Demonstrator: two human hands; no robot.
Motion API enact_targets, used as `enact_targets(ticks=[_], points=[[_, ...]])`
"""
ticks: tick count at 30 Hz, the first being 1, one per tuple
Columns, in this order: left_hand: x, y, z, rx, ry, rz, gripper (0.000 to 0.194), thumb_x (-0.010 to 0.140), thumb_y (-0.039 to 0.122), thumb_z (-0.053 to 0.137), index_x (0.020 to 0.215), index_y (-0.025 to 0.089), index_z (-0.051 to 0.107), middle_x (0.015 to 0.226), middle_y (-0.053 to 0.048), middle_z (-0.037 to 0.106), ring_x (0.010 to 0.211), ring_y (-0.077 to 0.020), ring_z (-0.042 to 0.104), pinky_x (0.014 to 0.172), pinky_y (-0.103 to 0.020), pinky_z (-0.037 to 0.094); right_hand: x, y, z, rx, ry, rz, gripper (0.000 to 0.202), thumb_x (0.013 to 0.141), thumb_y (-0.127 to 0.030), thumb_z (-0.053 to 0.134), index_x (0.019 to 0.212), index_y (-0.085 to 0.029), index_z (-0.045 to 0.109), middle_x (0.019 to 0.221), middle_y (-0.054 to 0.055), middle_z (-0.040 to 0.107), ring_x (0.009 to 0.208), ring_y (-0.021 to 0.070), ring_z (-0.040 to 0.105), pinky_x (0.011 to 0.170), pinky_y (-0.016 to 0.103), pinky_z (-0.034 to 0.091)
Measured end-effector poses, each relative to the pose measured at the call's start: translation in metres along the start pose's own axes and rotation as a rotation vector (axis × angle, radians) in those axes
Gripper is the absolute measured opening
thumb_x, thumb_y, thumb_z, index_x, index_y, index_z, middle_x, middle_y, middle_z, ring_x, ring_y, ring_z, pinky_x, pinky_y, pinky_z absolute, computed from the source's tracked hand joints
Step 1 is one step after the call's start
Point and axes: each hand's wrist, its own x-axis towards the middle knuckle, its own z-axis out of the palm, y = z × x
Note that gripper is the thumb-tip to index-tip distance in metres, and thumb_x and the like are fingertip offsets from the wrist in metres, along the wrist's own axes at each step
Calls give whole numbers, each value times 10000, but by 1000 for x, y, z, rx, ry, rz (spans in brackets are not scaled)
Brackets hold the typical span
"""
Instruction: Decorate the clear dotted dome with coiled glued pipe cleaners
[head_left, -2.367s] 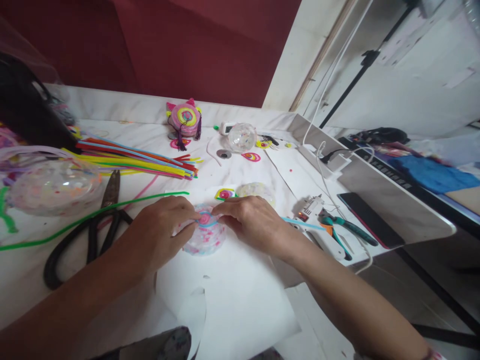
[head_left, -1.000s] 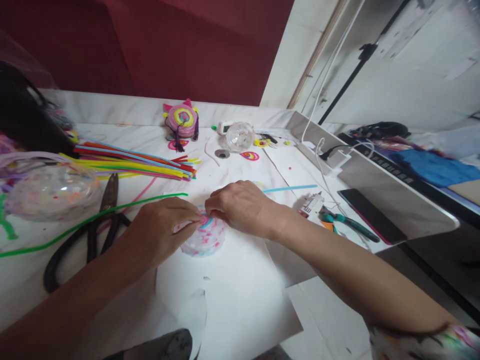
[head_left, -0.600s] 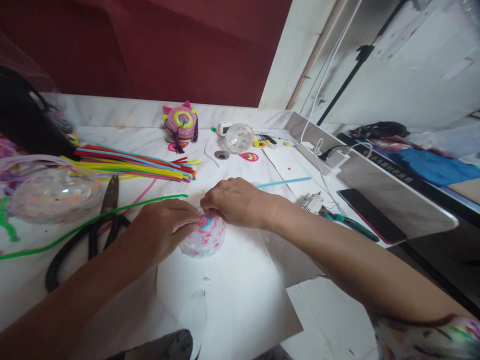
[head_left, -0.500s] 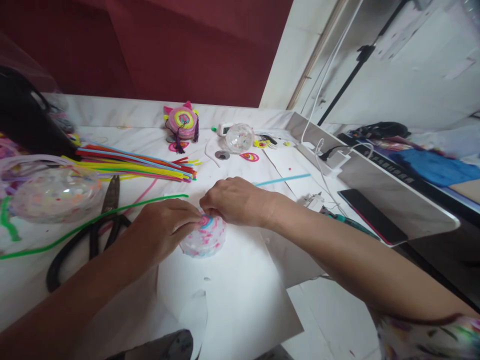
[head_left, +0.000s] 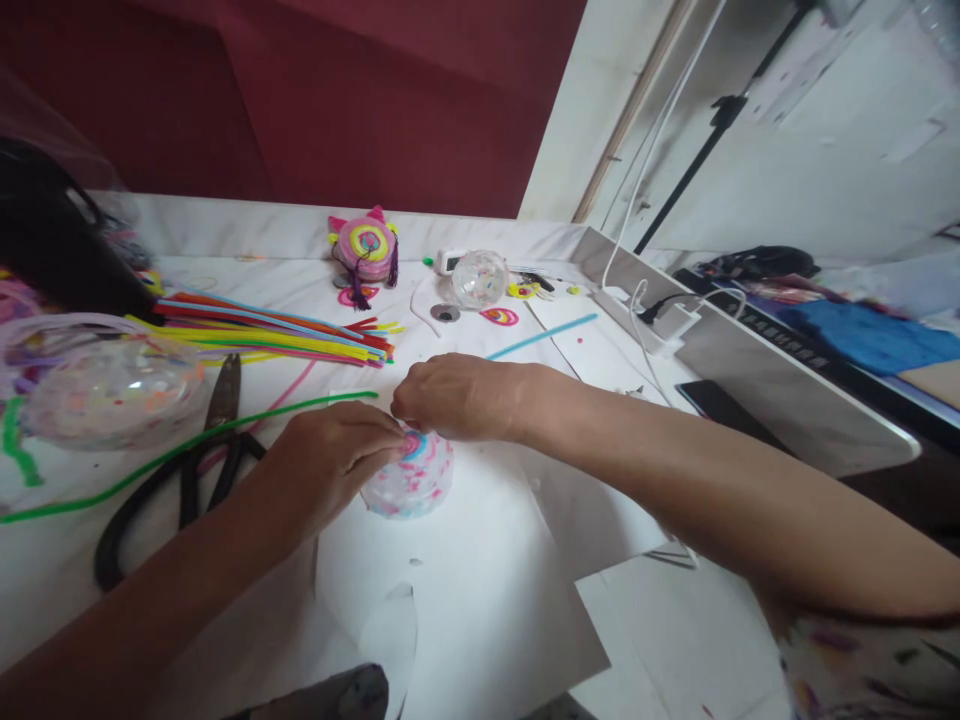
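Note:
A clear plastic dome with pink and pale blue flecks (head_left: 409, 490) stands on white paper, with a small pink and blue pipe-cleaner coil (head_left: 412, 445) on top. My left hand (head_left: 330, 445) comes in from the left, its fingertips closed on the coil's edge and resting against the dome. From the other side my right hand (head_left: 450, 398) is closed in a pinch just above the coil. A light blue pipe cleaner (head_left: 544, 336) sticks out behind that hand towards the upper right. The right fingertips and the strand's inner end are hidden.
Black-handled scissors (head_left: 189, 480) and a green pipe cleaner (head_left: 120, 487) lie at left, beside a clear ball (head_left: 120, 390). Behind are a pipe-cleaner bundle (head_left: 277, 330), a tasselled pink ornament (head_left: 366, 250) and another clear ball (head_left: 480, 279). A phone (head_left: 727, 410) lies right.
My right hand has shifted slightly left, and the free end of the blue pipe cleaner has swung up and left. My left hand stays on the coil.

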Motion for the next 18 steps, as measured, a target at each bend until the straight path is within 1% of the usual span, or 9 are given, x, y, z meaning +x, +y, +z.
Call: enact_targets(ticks=[1, 3, 6, 8, 11, 15, 17, 18], points=[[0, -1, 0, 3, -8, -3, 282, 972, 279, 510, 935, 264, 789, 959, -34, 803, 854, -178, 751, 790, -276, 621, 0, 0, -2, -12, -29, -17, 239, 958, -15, 519, 992, -122, 730, 981, 112, 751, 1031, 225, 686, 745, 293, 453], [-1, -2, 1, 12, -8, -1, 280, 970, 282, 510, 946, 272, 789, 976, -32, 802, 867, -181, 751, 800, -287, 622, 0, 0, -4, -24, -35, -53, 255, 955, -6, 511, 1013, -120, 731, 1004, 108, 756, 1013, 214, 686, 738, 291, 450], [-1, -2, 3, 38, 45, 48, 319, 990, 276, 473, 922, 247, 783, 961, -39, 803, 840, -170, 752, 767, -269, 619, 3, 4, -2, -69, 7, -92, 267, 984, -44, 485, 1005, -136, 736, 986, 102, 763, 978, 205, 684, 719, 298, 434], [-1, -2, 4, 60, 71, 74, 344, 1004, 272, 450, 901, 230, 776, 940, -41, 803, 820, -161, 750, 746, -253, 613, 4, 7, 2, -125, 57, -109, 271, 1005, -75, 476, 985, -146, 737, 982, 98, 764, 987, 214, 677, 741, 315, 420], [0, 0, 3, 75, 82, 76, 352, 1009, 268, 443, 879, 222, 767, 913, -37, 801, 801, -156, 746, 723, -244, 605, 5, 12, 7, -205, 144, -165, 267, 1017, -100, 483, 954, -156, 737, 978, 81, 760, 1012, 227, 658, 801, 346, 388], [2, 2, 1, 70, 114, 94, 346, 1012, 264, 447, 870, 210, 757, 887, -38, 798, 782, -151, 743, 707, -236, 598, 3, 18, 13, -302, 291, -192, 193, 999, -170, 556, 914, -175, 729, 921, 65, 747, 996, 247, 621, 861, 381, 342], [2, 3, 0, 56, 104, 95, 344, 1012, 273, 449, 873, 205, 756, 890, -40, 796, 783, -155, 741, 709, -242, 596, 1, 20, 15, -355, 362, -208, 217, 987, -133, 548, 876, -193, 725, 883, 49, 741, 981, 246, 603, 878, 391, 323], [2, 2, 0, 44, 78, 74, 341, 1011, 279, 451, 877, 212, 757, 902, -35, 796, 796, -159, 740, 719, -249, 596, 1, 20, 16, -373, 381, -225, 255, 983, -100, 526, 852, -198, 722, 863, 43, 739, 968, 243, 597, 875, 390, 320]])
